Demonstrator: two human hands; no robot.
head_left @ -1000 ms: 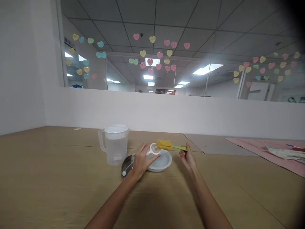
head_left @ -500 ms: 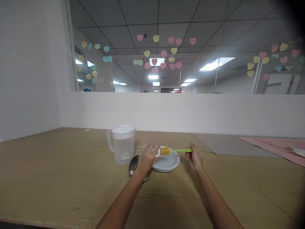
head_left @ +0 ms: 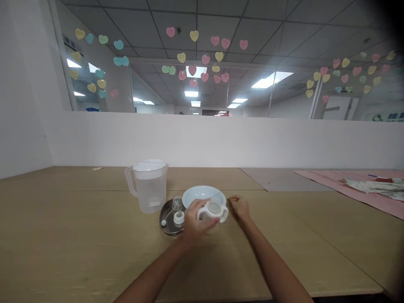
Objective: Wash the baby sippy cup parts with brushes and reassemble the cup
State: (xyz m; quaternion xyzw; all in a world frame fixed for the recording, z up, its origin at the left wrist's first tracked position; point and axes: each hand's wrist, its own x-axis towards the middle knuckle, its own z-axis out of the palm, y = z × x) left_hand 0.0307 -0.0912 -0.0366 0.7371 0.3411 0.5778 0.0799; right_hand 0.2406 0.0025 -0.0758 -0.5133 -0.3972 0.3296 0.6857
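Observation:
My left hand (head_left: 196, 221) is wrapped round a white-and-clear baby bottle (head_left: 215, 208), its round open end tipped towards me and a white handle at its side. My right hand (head_left: 240, 207) is closed low at the right of the white bowl (head_left: 202, 191). A small yellowish bit of the bottle brush (head_left: 229, 202) shows at its fingertips; the rest of the brush is hidden. Left of the bowl is a steel tray (head_left: 166, 226) holding a white collar ring with a nipple (head_left: 179, 218), a clear cap (head_left: 177, 203) and a thin tube with a white end (head_left: 163, 222).
A clear plastic jug (head_left: 151, 189) with a lid stands behind the tray on the left. Far right, a pink cloth (head_left: 331, 182) carries a white patterned cloth (head_left: 372, 187) and other items. A low white wall (head_left: 202, 141) with glass above it bounds the brown table (head_left: 94, 240).
The brush head has come away from the bottle mouth. My left hand has turned the bottle towards me and moved lower, uncovering the tray; my right hand has drawn in beside the bowl.

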